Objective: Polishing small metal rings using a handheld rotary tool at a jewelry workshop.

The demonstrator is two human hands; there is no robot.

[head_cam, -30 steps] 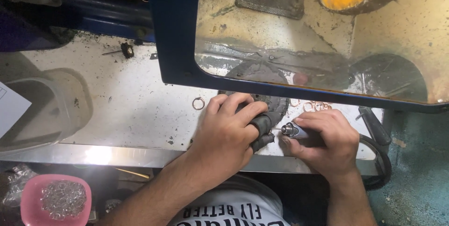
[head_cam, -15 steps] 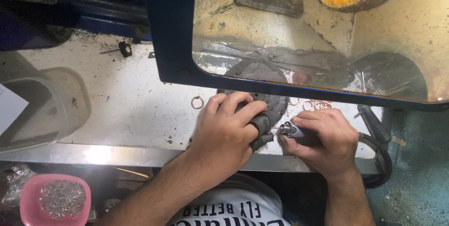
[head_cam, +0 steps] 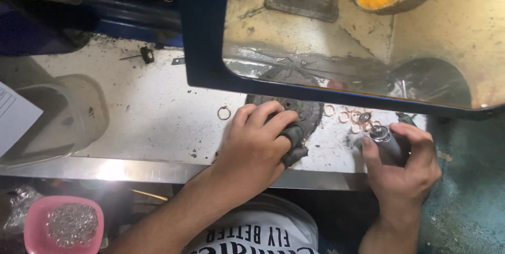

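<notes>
The left hand (head_cam: 255, 146) is gripping a dark cloth (head_cam: 295, 138) on the bench (head_cam: 158, 122); the right hand (head_cam: 402, 162) is clasping a rotary tool (head_cam: 383, 139) beside copper rings (head_cam: 352, 117) — likely polishing — which needs a steady tip.

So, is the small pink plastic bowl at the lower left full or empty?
Partly filled: the pink bowl holds a heap of small pale metal rings, with bare pink showing around the heap.

I see my left hand (head_cam: 258, 146) clamped on a dark rag (head_cam: 299, 128) on the steel bench (head_cam: 158, 122). My right hand (head_cam: 402, 167) grips a rotary tool (head_cam: 383, 139), tip beside copper rings (head_cam: 351, 117). Pink bowl (head_cam: 37, 222) lower left.
</notes>
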